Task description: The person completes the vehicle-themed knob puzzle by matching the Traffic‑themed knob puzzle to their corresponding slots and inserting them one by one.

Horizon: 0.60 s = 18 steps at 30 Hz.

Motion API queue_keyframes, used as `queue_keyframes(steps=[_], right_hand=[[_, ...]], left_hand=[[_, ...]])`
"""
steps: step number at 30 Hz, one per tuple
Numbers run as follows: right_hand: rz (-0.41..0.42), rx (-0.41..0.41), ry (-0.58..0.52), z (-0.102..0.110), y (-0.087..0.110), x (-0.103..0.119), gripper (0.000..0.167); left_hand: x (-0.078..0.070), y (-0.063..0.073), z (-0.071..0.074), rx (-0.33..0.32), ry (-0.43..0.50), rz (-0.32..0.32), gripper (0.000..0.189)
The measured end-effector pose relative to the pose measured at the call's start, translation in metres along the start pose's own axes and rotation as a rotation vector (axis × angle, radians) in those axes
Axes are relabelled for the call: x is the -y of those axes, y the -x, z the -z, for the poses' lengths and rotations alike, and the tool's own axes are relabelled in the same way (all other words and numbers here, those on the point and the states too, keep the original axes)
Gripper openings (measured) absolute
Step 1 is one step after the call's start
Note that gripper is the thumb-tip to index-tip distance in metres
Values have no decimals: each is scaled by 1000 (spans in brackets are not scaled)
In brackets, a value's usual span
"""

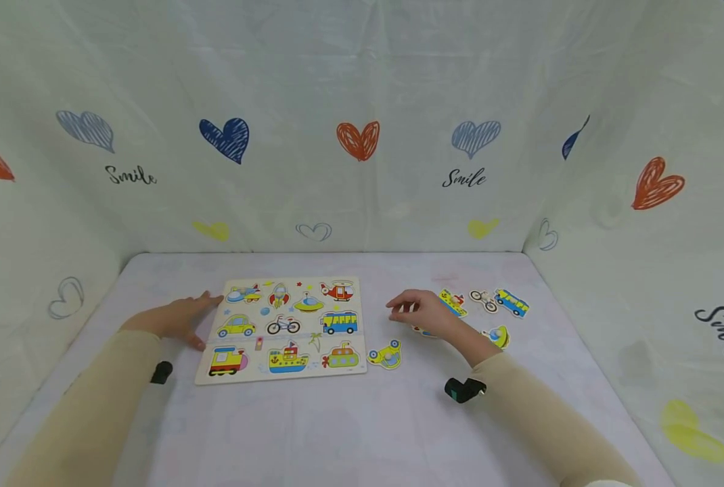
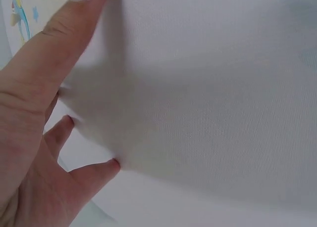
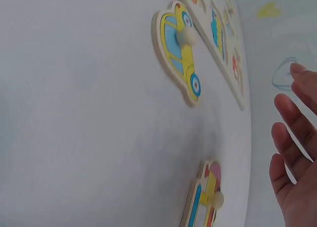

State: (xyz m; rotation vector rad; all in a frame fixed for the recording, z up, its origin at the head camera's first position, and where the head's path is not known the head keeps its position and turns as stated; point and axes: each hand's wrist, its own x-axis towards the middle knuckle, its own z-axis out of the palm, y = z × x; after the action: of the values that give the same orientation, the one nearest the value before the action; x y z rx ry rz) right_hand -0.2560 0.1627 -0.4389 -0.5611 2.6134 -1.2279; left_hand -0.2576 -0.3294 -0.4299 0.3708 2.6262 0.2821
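A wooden puzzle board [image 1: 296,358] printed with vehicles lies on the left half of the table. At its left edge is my left hand [image 1: 182,318], fingers and thumb spread; in the left wrist view the thumb [image 2: 54,49] reaches to the board. To the board's right, my right hand [image 1: 425,312] hovers with loosely bent fingers and nothing between them. Below it lies a partly hidden piece, seen in the right wrist view as a train piece [image 3: 202,200] with a knob. A yellow car piece [image 1: 386,354] lies beside the board's lower right corner.
Right of my right hand lie a ship piece [image 1: 455,303], a bicycle piece [image 1: 484,300], a bus piece [image 1: 511,304] and a yellow saucer piece [image 1: 499,336], partly behind my forearm. A curtain [image 1: 362,203] with printed hearts hangs behind the table.
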Motion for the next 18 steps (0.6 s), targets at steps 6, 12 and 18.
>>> queue_keyframes(steps=[6, 12, 18], right_hand=[[24, -2, 24, 24, 29, -22, 24], [-42, -29, 59, 47, 59, -44, 25], [-61, -59, 69, 74, 83, -71, 28]], left_hand=[[4, -1, -1, -5, 12, -21, 108], [7, -4, -3, -6, 23, -6, 109], [8, -4, -4, -18, 33, -5, 109]])
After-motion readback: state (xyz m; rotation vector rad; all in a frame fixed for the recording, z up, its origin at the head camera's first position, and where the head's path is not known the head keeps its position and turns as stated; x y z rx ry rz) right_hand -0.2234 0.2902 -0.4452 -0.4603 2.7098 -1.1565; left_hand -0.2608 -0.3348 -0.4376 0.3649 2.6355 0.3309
